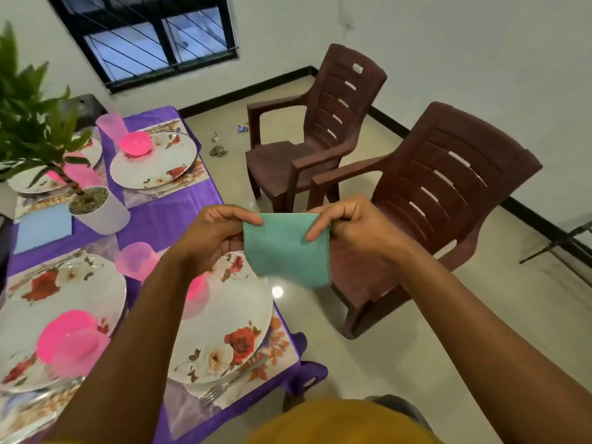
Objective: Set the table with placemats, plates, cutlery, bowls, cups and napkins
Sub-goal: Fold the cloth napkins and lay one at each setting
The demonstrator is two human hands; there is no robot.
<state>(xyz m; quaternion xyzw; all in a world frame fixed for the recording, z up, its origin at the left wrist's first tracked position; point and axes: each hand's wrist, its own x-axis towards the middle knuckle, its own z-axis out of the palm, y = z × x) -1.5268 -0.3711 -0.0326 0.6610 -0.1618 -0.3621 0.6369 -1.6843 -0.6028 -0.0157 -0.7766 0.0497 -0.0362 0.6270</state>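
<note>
A teal napkin (288,251) hangs in the air past the table's right edge. My left hand (214,235) pinches its upper left corner and my right hand (349,229) pinches its upper right corner. Below my left arm a floral plate (230,334) lies on a placemat (282,347) with a fork (224,384) at its near rim and a pink bowl (197,291) partly hidden by my forearm. Other floral plates (153,165) carry pink bowls (136,143), with pink cups (110,123) beside them. A light blue napkin (43,227) lies at the far left setting.
A purple cloth (166,216) covers the table. A potted plant in a white pot (96,213) stands mid-table. Two brown plastic chairs (432,200) stand on the tiled floor to the right. Small litter (219,150) lies on the floor near the window wall.
</note>
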